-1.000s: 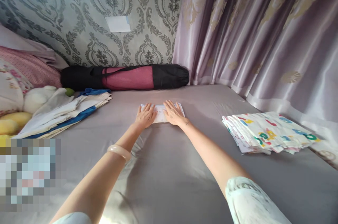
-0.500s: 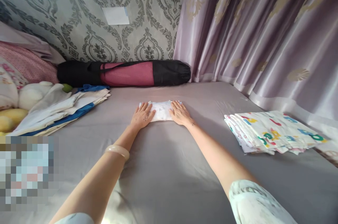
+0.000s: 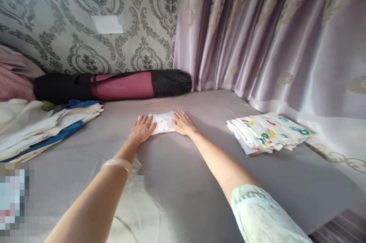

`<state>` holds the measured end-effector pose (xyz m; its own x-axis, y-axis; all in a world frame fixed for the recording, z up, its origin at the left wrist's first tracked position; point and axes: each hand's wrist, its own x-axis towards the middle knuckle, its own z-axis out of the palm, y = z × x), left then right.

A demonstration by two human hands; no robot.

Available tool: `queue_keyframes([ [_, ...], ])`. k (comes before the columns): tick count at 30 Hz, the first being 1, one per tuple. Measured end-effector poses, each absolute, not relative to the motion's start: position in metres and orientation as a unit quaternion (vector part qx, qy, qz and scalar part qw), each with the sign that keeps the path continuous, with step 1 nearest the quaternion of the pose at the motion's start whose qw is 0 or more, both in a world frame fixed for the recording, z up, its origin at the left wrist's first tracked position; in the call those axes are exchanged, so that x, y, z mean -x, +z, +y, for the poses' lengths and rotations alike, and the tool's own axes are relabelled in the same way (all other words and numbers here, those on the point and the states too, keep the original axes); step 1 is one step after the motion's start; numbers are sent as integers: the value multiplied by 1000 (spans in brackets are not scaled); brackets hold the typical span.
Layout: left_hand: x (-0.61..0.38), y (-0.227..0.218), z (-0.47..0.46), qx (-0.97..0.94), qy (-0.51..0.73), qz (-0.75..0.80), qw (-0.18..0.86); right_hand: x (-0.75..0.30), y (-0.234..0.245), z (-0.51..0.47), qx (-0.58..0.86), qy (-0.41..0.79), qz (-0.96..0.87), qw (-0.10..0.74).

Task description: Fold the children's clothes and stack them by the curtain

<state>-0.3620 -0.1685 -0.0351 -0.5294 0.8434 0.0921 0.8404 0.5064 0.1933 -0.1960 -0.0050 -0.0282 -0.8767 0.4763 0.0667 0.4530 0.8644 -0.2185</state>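
A small folded white cloth [image 3: 163, 123] with a faint print lies flat on the grey bed sheet [image 3: 183, 166]. My left hand [image 3: 142, 127] rests palm down on its left end, fingers stretched out. On its right end my right hand [image 3: 183, 123] lies just as flat, fingers extended. The cloth's middle shows between the two hands; its ends are partly hidden under them. A pale bangle [image 3: 117, 164] circles my left wrist.
Folded cloths with colourful prints [image 3: 268, 132] are stacked to the right. At the left lies a pile of white and blue cloths [image 3: 54, 128] beside a plush toy [image 3: 14, 111]. A black and pink rolled-mat bag [image 3: 122, 86] runs along the wall; a curtain [image 3: 223, 37] hangs at right.
The view has turned to the right, so everything sits further left in the picture. Both hands stay flat on the folded cloth, with no clear movement over it.
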Motion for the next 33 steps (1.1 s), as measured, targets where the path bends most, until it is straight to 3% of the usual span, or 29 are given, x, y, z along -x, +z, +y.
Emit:
queue_keyframes([
  [11, 369, -38, -170, -476, 165, 863, 24, 194, -27, -5, 234, 114, -964, 60],
  [16, 366, -36, -175, -407, 247, 878, -56, 197, -17, -1, 230, 115, -966, 24],
  [19, 365, -37, -177, -394, 257, 879, -79, 200, -14, -3, 241, 90, -965, 45],
  [27, 369, -41, -175, -400, 228, 888, -15, 201, -24, -6, 281, 96, -954, 44],
  [33, 374, -41, -175, -375, 302, 876, -8, 202, -13, -3, 284, 109, -953, 8],
])
